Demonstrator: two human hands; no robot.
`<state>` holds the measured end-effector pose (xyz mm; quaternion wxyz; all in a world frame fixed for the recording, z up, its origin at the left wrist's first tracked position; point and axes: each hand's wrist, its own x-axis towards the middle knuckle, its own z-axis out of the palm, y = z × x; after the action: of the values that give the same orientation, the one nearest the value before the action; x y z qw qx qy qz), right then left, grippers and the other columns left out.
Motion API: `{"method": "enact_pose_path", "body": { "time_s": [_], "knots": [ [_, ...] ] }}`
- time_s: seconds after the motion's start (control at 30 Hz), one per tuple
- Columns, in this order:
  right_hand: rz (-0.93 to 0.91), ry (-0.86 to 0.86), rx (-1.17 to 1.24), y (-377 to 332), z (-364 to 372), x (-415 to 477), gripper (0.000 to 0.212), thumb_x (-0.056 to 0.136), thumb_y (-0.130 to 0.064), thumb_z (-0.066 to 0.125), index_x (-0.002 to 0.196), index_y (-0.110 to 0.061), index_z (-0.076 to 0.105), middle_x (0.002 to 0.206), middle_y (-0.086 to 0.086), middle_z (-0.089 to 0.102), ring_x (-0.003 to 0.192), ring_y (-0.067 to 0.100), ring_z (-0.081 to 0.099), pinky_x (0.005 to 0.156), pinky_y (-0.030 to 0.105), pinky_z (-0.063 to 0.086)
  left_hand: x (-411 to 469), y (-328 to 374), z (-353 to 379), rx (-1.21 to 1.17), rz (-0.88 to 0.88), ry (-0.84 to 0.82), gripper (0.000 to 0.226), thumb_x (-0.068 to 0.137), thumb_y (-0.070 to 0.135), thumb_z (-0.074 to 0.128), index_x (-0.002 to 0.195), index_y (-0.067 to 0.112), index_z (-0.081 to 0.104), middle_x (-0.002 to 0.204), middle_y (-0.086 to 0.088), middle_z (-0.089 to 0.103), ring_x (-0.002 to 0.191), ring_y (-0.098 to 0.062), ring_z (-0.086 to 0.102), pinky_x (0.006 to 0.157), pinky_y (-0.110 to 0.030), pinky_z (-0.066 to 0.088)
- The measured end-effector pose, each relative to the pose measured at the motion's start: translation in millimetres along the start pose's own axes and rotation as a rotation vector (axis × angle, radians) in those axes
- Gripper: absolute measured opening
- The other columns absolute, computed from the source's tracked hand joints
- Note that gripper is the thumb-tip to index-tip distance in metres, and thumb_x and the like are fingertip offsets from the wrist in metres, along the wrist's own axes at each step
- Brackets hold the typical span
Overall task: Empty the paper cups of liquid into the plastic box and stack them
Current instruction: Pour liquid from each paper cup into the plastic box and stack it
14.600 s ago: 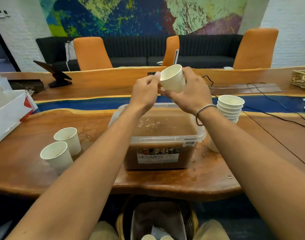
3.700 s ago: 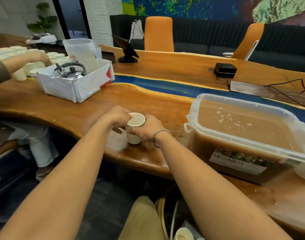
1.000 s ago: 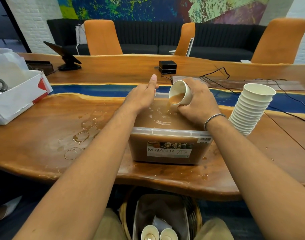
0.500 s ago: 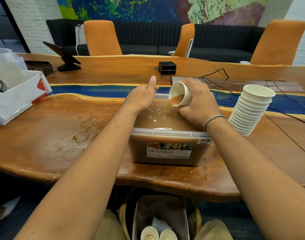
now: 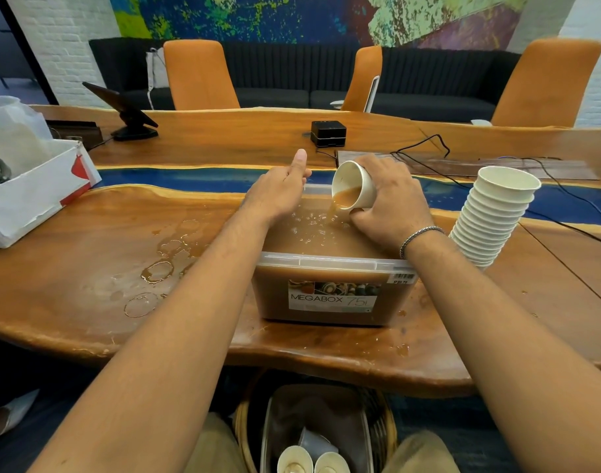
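The right hand [image 5: 393, 203] holds a paper cup [image 5: 355, 184] over the box [image 5: 333, 264]. Its fingers [image 5: 382, 167] wrap round the cup, with the thumb under it. The cup is tipped on its side, with its mouth facing left and down. Brown drink [image 5: 333, 208] runs out of it into the box. The box sits on the bench [image 5: 87, 240], near the front edge, and is almost full of the same brown drink. Little bubbles float on top.

The left hand [image 5: 278, 196] is at the far left corner of the box. Its thumb sticks straight out. The other fingers bend down and hide behind the back of the hand, so I cannot tell if they grip the rim.

A tall stack [image 5: 493, 213] of white cups stands just right of the box and leans a little to the right. Wet rings [image 5: 155, 271] and small puddles lie on the bench left of the box. A white carton [image 5: 32, 192] is at the far left. A small black cube [image 5: 328, 133] and some cords [image 5: 425, 145] lie farther back. Under the bench, between the knees, is a basket [image 5: 384, 421] with a few cups [image 5: 295, 460] in it.
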<state>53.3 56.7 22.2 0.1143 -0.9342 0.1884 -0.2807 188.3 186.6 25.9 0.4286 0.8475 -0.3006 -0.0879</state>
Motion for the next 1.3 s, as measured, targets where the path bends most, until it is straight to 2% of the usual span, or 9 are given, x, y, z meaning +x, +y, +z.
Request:
{"method": "enact_pose_path", "body": {
  "time_s": [0.57, 0.93, 1.3],
  "knots": [
    [-0.034, -0.002, -0.041, -0.8, -1.5, -0.2, 0.074, 0.077, -0.024, 0.083, 0.14, -0.028, 0.045, 0.137, 0.002, 0.05, 0.129, 0.024, 0.041, 0.109, 0.044, 0.038, -2.0, 1.6, -0.7, -0.003, 0.007, -0.003, 0.065, 0.104, 0.059, 0.011, 0.137, 0.03, 0.059, 0.145, 0.002, 0.056, 0.137, -0.02, 0.045, 0.114, -0.044, 0.03],
    [-0.08, 0.042, -0.071, -1.3, -1.0, -0.6, 0.072, 0.078, -0.02, 0.082, 0.14, -0.026, 0.047, 0.139, 0.004, 0.051, 0.131, 0.027, 0.042, 0.113, 0.047, 0.035, -1.5, 2.1, -0.5, -0.022, -0.007, -0.007, 0.066, 0.103, 0.061, 0.01, 0.137, 0.03, 0.059, 0.145, 0.004, 0.056, 0.138, -0.02, 0.044, 0.114, -0.046, 0.029],
    [-0.139, 0.103, -0.098, -1.5, -0.2, 0.3, 0.07, 0.077, -0.022, 0.083, 0.138, -0.025, 0.05, 0.138, 0.007, 0.051, 0.132, 0.029, 0.041, 0.109, 0.048, 0.034, -2.3, 1.1, -1.9, -0.02, 0.015, 0.002, 0.066, 0.104, 0.06, 0.011, 0.137, 0.029, 0.059, 0.144, 0.003, 0.057, 0.137, -0.02, 0.045, 0.114, -0.045, 0.029]
  ]
}}
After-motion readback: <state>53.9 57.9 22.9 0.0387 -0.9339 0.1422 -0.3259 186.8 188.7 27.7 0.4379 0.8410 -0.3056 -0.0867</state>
